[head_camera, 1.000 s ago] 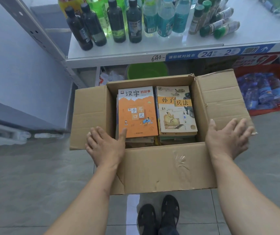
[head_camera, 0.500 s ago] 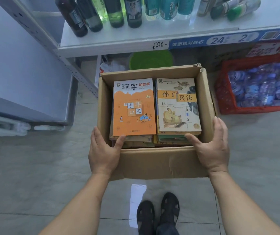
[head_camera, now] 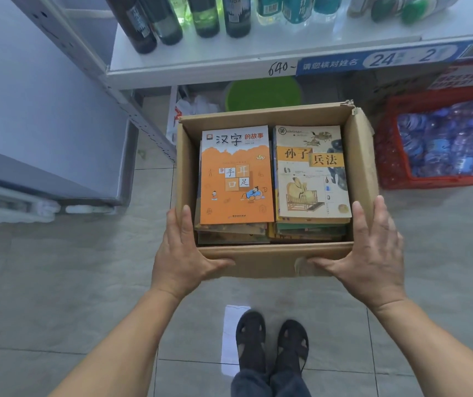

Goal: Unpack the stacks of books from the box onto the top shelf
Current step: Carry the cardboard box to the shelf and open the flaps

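A cardboard box point(head_camera: 275, 263) stands open on the tiled floor point(head_camera: 57, 282), and inside it two stacks of books lie side by side: an orange book point(head_camera: 236, 179) tops the left stack and a beige book point(head_camera: 312, 173) tops the right one. The left hand point(head_camera: 182, 253) and the right hand point(head_camera: 372, 253) hold the near corners of the box, with fingers along its sides and thumbs on its front wall. Behind the box is a white shelf point(head_camera: 258, 55) with bottles point(head_camera: 209, 15), and a red basket point(head_camera: 395, 167) is to the right.

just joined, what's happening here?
A person holds a cardboard box at its near corners, left hand and right hand wrapped round them. Inside lie two stacks of books, an orange book topping one, a beige book the other. No book is out yet.
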